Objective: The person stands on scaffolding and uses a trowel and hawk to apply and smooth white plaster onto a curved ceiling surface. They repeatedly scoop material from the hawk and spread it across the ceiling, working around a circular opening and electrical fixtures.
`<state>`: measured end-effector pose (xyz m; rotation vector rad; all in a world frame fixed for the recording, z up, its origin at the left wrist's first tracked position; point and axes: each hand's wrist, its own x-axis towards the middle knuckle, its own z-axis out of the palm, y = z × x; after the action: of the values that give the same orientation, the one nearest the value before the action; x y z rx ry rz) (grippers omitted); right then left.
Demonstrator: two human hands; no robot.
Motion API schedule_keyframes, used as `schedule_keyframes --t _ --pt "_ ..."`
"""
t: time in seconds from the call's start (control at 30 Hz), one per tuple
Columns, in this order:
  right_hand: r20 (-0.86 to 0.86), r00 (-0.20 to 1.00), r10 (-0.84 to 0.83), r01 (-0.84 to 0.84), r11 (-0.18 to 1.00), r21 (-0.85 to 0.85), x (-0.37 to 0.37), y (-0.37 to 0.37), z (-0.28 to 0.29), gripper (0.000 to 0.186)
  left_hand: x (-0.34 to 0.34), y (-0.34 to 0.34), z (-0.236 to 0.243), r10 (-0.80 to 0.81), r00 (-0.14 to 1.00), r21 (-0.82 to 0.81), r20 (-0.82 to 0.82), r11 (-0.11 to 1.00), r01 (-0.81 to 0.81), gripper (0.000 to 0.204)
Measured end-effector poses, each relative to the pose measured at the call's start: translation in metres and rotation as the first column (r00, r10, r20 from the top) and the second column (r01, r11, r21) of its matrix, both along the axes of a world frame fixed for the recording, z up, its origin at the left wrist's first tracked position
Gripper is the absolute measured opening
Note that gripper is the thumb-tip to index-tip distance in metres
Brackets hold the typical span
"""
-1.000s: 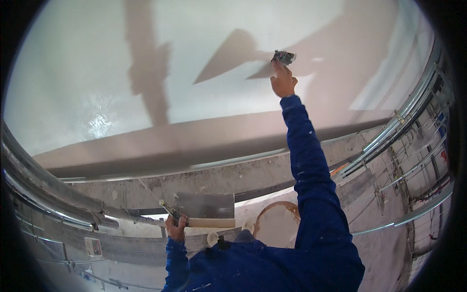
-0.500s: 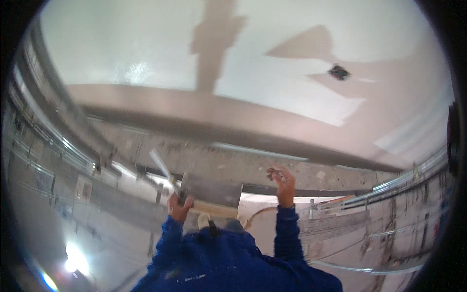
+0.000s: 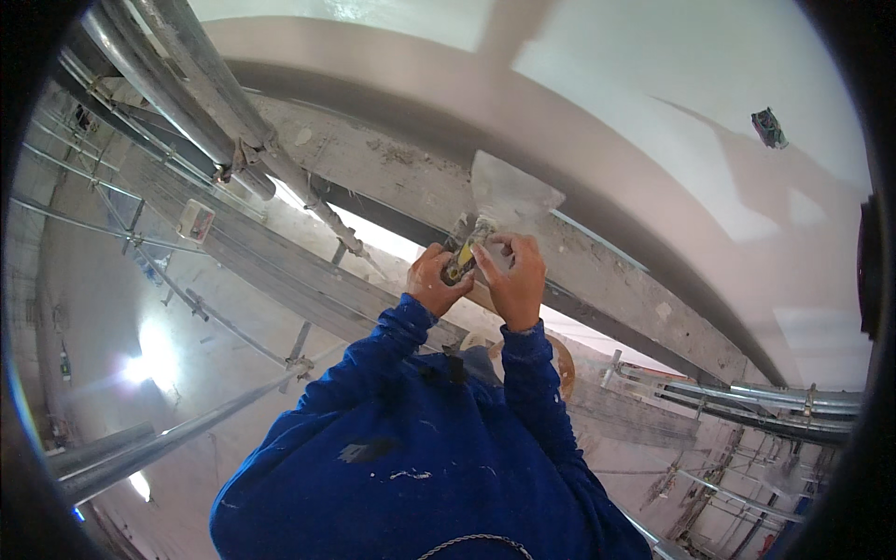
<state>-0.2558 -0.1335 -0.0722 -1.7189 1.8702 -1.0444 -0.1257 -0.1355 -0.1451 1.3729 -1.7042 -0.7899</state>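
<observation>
My left hand (image 3: 435,283) is wrapped round the handle of a putty knife (image 3: 509,194), whose wide, pale, smeared blade points away from me. The handle shows yellow and dark parts between my hands. At the handle's blade end is my right hand (image 3: 515,280), its thumb pressed to the handle and its fingers curled in. Whether these fingers pinch anything else is hidden. Both hands are in front of my chest, near a dusty grey plank (image 3: 373,154).
Beyond the plank rises a smooth, pale curved wall (image 3: 616,84) with a small dark opening (image 3: 769,128) holding wires. Scaffold tubes (image 3: 201,79) stand at the upper left, others (image 3: 784,399) at the right. A round tan rim (image 3: 566,366) shows below my right forearm. A small whitish box (image 3: 196,221) lies on the left boards.
My hands have come together at the putty knife; before, my right hand was apart. The knife has swung to the right, and my view has turned and dropped along the wall.
</observation>
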Motion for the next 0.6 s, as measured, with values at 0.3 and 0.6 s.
schedule_keyframes --t 0.3,0.6 --pt "0.076 0.997 -0.005 0.003 1.000 0.027 -0.045 0.016 -0.047 0.040 -0.056 0.024 -0.006 0.088 0.996 -0.015 0.004 0.996 -0.088 0.029" --pt "0.299 0.954 0.030 -0.059 0.994 0.087 -0.091 0.033 -0.039 0.048 -0.111 0.056 0.003 0.103 0.994 -0.038 0.047 0.994 -0.101 0.036"
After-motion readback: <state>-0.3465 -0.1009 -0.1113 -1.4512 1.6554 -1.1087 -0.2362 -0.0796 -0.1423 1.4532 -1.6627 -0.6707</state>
